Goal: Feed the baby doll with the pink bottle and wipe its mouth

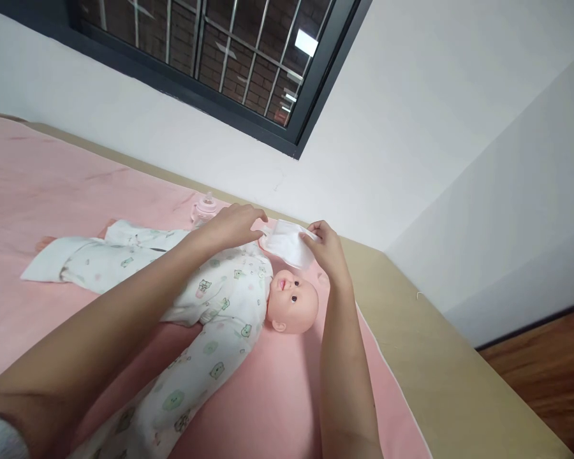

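A baby doll (291, 299) in a white printed sleepsuit (220, 299) lies on its back on a pink sheet (38, 191). Above its chest and head I hold a small white cloth (287, 245) stretched between both hands. My left hand (234, 224) pinches the cloth's left edge. My right hand (326, 247) pinches its right edge. Both hands hover just above the doll without touching its face.
A small pink baby bottle (205, 208) stands behind the doll near the wall. The pink sheet covers a tan mattress (435, 363) whose edge runs along the right. A barred dark window (229, 57) is above, wooden floor (550, 376) at the right.
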The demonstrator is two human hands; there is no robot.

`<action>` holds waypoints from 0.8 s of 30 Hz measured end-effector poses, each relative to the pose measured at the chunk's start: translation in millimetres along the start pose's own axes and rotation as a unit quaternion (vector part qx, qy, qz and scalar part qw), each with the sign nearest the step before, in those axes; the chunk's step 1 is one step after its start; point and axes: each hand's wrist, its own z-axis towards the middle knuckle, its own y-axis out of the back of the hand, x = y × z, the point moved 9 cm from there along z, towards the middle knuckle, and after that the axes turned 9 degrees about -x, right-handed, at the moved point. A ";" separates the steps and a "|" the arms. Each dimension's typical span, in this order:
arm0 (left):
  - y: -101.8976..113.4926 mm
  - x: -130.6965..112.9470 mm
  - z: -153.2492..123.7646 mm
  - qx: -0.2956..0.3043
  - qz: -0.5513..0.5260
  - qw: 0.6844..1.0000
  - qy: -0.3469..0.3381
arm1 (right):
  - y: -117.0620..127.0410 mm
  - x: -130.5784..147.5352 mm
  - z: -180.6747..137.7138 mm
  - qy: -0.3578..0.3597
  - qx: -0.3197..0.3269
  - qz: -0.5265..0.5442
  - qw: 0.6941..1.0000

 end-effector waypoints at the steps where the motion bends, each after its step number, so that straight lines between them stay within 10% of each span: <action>1: 2.3 7.4 1.4 -0.001 -0.003 1.000 0.010 | 2.5 -7.3 1.5 -0.015 -0.005 0.002 1.000; 13: 62.1 105.8 -8.7 -0.084 -0.103 0.969 0.208 | 0.6 -47.8 -1.7 -0.118 0.062 0.032 0.991; 24: 55.7 131.9 -10.7 -0.082 -0.135 0.957 0.244 | -18.7 -56.0 -4.9 -0.126 0.127 0.057 0.982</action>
